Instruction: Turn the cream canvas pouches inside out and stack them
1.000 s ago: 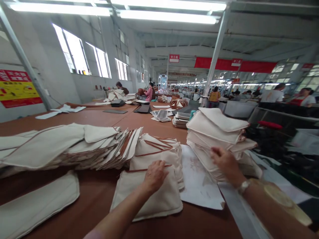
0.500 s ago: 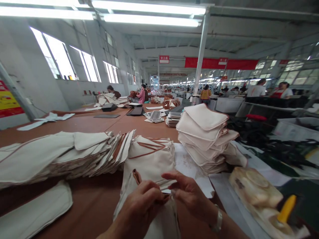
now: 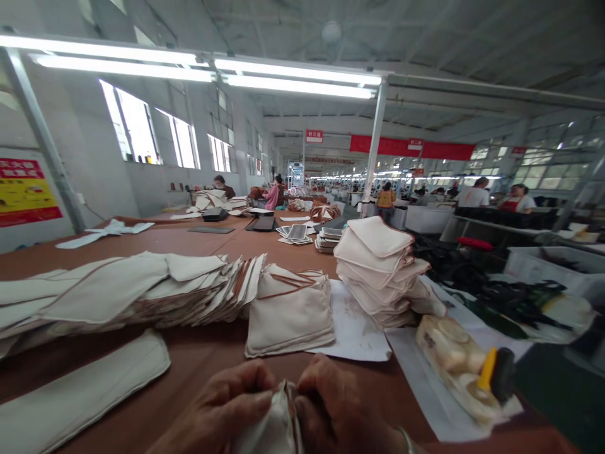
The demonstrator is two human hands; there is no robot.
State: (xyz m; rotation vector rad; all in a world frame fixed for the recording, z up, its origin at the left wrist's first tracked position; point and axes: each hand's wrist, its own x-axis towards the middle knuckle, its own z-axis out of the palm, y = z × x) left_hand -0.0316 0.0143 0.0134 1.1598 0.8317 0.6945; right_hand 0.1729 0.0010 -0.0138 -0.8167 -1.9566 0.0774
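Cream fabric piece (image 3: 269, 429) with brown trim: my left hand (image 3: 231, 403) and right hand (image 3: 338, 403) both pinch it, near the table's (image 3: 203, 353) closest edge. Beyond lies a low stack (image 3: 290, 318); a taller stack (image 3: 371, 252) stands by the right edge, and a long row of panels (image 3: 118, 287) reaches toward the left edge.

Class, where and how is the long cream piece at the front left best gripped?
Probably pinch the long cream piece by its rounded end, coming from the right: it lies flat, and that end is uncovered and nearest the left hand.
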